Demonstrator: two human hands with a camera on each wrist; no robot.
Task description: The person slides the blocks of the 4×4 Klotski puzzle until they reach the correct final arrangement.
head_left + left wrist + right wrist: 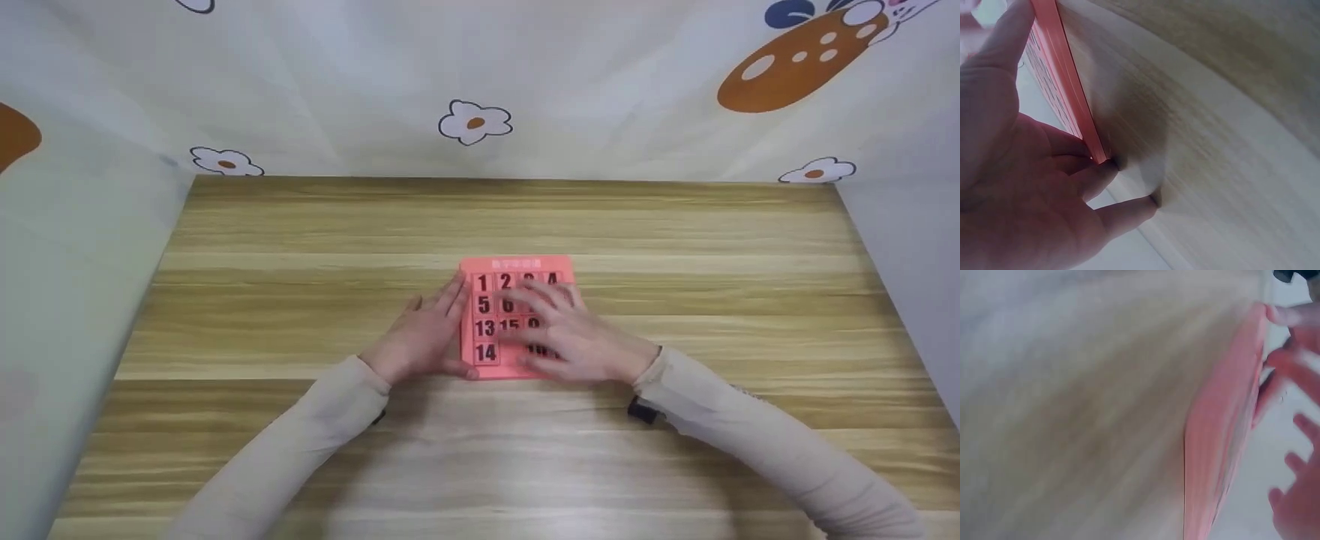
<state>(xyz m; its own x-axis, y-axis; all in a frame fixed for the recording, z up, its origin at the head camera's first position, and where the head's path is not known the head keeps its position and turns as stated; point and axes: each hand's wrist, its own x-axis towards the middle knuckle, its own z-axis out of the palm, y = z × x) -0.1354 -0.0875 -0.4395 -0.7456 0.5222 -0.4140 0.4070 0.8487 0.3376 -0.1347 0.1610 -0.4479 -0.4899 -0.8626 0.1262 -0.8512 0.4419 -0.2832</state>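
Note:
A pink number slide puzzle (487, 371) with black numerals lies flat on the wooden table. On its left column I read 1, 5, 13 and 14; a gap shows to the right of 14. My left hand (420, 337) lies along the left side, its fairly straight fingers touching the edge and its thumb at the near left corner. In the left wrist view, those fingers (1129, 216) reach past the puzzle's side wall (1075, 90). My right hand (585, 341) is over the tiles, fingers spread and blurred, covering several numbers. Whether its fingertips touch a tile is unclear.
The wood-grain table (262, 300) extends around the puzzle on all sides. A pale curtain (360, 90) with flower prints stands along the back edge, and pale panels (75, 262) flank the table. Dark wrist gear (643, 410) sits under the right sleeve.

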